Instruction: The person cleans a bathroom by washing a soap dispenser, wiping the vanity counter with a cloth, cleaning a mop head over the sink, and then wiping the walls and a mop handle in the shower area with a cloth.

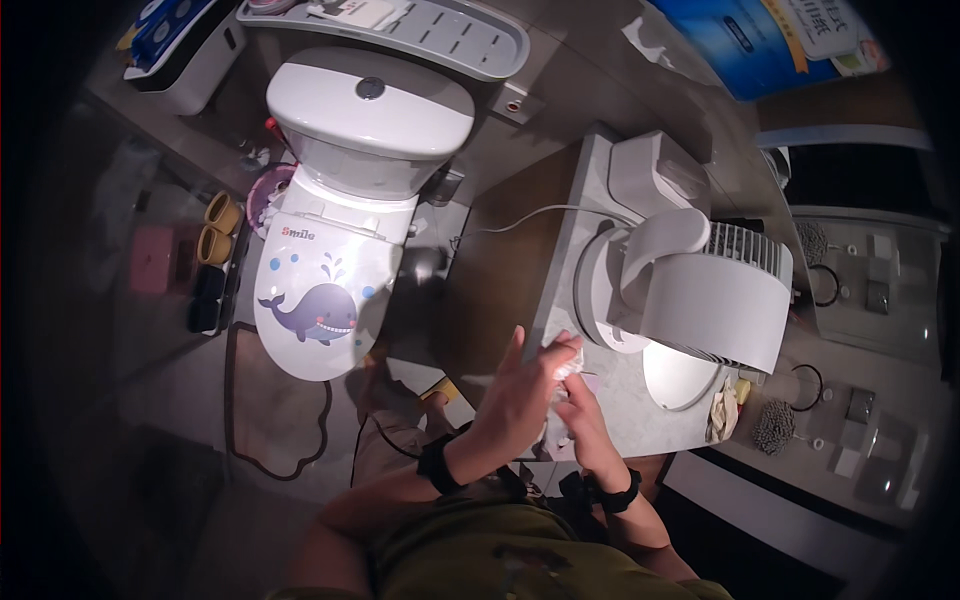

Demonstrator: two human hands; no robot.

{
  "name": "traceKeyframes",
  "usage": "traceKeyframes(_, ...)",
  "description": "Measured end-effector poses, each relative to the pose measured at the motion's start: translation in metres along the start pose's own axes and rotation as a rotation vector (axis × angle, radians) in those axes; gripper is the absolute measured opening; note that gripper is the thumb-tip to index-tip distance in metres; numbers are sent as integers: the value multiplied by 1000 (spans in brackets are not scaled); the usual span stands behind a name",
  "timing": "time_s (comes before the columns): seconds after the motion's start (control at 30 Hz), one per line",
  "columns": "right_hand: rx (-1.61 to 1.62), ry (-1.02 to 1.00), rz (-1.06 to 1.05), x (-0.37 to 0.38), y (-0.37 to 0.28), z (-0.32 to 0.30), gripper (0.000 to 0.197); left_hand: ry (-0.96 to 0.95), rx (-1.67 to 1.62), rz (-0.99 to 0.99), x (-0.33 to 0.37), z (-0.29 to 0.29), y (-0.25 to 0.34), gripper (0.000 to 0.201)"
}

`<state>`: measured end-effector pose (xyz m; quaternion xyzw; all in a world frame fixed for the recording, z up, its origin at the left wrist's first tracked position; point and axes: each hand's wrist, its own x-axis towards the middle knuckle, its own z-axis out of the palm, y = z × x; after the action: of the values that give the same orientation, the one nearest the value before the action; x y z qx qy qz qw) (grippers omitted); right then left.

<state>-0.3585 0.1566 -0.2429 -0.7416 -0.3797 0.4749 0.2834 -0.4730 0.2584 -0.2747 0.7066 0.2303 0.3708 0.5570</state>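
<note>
Over the front of a grey-white countertop (650, 430), my two hands are close together with a small crumpled white tissue (569, 366) between them. My left hand (517, 402) bends its fingers over the tissue, while one digit points away from it. Below and to the right, my right hand (585, 425) presses against the tissue, its fingers curled and partly hidden. Both wrists carry black bands. Just beyond the hands stands a white fan-like appliance (705, 300) with a grille and a round base.
To the left is a white toilet (320, 290), its lid down and printed with a whale. A grey slotted tray (440, 40) sits above its tank. A lidded white box (655, 170), a white cord (550, 208) and a crumpled cloth (724, 412) are on the counter. Blue packs (735, 45) sit far right.
</note>
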Motion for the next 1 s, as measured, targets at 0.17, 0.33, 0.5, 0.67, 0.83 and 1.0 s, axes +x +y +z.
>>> traceKeyframes(0.17,388,158,45,1,-3,15,42,-142,-80,92,-15,-1,-2,67)
traceKeyframes(0.33,630,224,3,16,-25,17,35,33,-62,-72,-30,-6,0,75)
traceKeyframes(0.5,-345,152,-228,24,-48,37,20,35,-618,-459,-40,-27,-16,60)
traceKeyframes(0.67,-845,154,-228,29,-67,73,30,18,-477,-692,-55,-47,-33,52)
traceKeyframes(0.83,-868,-80,-79,34,-81,85,70,34,-220,-801,-58,-87,-51,38)
traceKeyframes(1.0,-743,-50,-164,32,-67,75,65,650,-880,-894,-63,-170,-182,35)
